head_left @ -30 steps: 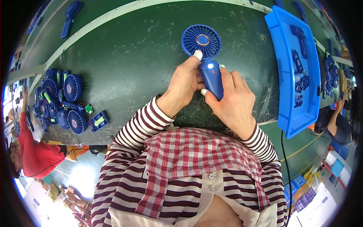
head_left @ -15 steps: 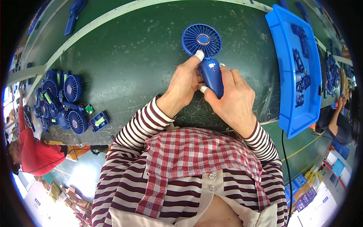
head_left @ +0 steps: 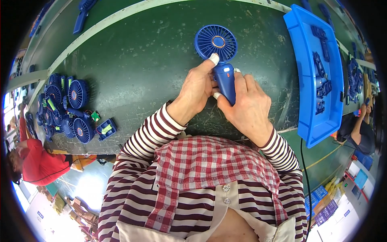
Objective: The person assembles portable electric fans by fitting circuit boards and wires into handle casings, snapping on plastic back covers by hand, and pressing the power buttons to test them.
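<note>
Both my hands hold a blue handheld fan (head_left: 226,85) above the green table, its round grille pointing away from me. My left hand (head_left: 193,89) grips the neck, with the white-wrapped thumb pressed at the lower rim of the grille. Around the handle's right side closes my right hand (head_left: 248,101), thumb and fingers on either side of it; its thumb and a fingertip are also wrapped in white. A small orange-red button and a bright display spot show on the handle's front. The fingers behind the fan are partly hidden.
Several blue fan heads and opened fan parts with green pieces (head_left: 66,107) lie heaped at the left. A blue tray (head_left: 304,76) with several dark blue parts stands at the right. Co-workers sit at the far left, in a red top (head_left: 44,161), and far right.
The fan has shifted very slightly to the right in my hands, and its handle tilts a little differently. My grip looks the same.
</note>
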A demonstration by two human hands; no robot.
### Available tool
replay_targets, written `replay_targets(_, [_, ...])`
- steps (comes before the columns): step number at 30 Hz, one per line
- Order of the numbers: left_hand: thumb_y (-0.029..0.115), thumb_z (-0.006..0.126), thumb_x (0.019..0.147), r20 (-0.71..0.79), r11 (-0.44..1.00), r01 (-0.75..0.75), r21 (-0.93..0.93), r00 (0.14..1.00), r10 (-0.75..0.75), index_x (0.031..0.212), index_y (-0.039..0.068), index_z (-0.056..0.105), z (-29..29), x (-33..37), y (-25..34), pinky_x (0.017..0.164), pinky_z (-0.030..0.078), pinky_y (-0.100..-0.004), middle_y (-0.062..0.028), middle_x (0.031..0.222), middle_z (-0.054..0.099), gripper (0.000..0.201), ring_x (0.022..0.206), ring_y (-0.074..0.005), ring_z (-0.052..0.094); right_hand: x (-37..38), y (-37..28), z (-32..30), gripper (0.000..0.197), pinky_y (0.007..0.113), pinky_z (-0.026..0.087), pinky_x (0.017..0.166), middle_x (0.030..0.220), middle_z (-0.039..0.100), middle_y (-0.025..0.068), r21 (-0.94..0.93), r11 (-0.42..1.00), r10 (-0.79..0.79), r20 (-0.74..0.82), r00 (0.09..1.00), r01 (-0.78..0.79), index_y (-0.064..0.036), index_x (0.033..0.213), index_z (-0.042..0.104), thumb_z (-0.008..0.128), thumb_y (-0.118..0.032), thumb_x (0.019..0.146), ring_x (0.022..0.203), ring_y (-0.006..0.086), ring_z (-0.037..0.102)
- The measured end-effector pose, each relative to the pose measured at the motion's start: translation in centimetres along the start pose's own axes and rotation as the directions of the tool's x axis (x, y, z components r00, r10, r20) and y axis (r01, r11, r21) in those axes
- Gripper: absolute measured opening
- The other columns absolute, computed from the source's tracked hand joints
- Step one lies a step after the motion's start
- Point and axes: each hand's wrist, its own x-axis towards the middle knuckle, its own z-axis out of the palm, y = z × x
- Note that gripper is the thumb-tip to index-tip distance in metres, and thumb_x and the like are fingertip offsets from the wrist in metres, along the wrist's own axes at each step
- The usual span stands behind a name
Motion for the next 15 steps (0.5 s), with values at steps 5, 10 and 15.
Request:
replay_targets(5, [0.042, 0.05, 0.088, 0.024, 1.0, 0.009, 0.003, 1.0, -0.009, 0.101, 0.002, 0.053, 0.08, 0.1, 0.04, 0.074, 0.046, -0.0357, -0.0106, 0.093, 0.057, 0.042, 0.084, -0.0215, 0.056, -0.03, 0.08, -0.03, 0.051, 0.035, 0.049, 0.053, 0.08, 0.055, 0.0126, -0.016, 1.0, 0.019, 0.016, 1.0, -0.018, 0.0049, 0.102, 0.055, 0.072, -0.025, 0.064, 0.065, 0.0269, 0.06])
replay_targets(10, [0.043, 0.05, 0.088, 0.036, 0.999, 0.039, 0.023, 0.999, -0.039, 0.105, 0.001, 0.052, -0.08, -0.04, 0.23, 0.078, 0.045, -0.0367, -0.0124, 0.098, 0.057, 0.046, 0.09, -0.0229, 0.056, -0.09, 0.29, 0.32, 0.05, 0.034, 0.049, 0.052, 0.08, 0.056, 0.0133, -0.028, 1.0, -0.001, 0.01, 1.0, 0.001, 0.0057, 0.101, 0.055, 0.071, -0.025, 0.065, 0.064, 0.0266, 0.06])
replay_targets(15, [0.041, 0.053, 0.087, 0.012, 0.999, 0.022, 0.036, 1.0, -0.023, 0.103, -0.002, 0.054, 0.16, 0.28, 0.0, 0.073, 0.048, -0.0346, -0.012, 0.095, 0.059, 0.045, 0.084, -0.0217, 0.058, -0.33, 0.57, 0.73, 0.051, 0.034, 0.049, 0.052, 0.081, 0.056, 0.0138, -0.048, 0.999, -0.011, 0.013, 1.0, 0.011, 0.0064, 0.101, 0.055, 0.071, -0.025, 0.064, 0.065, 0.0261, 0.06])
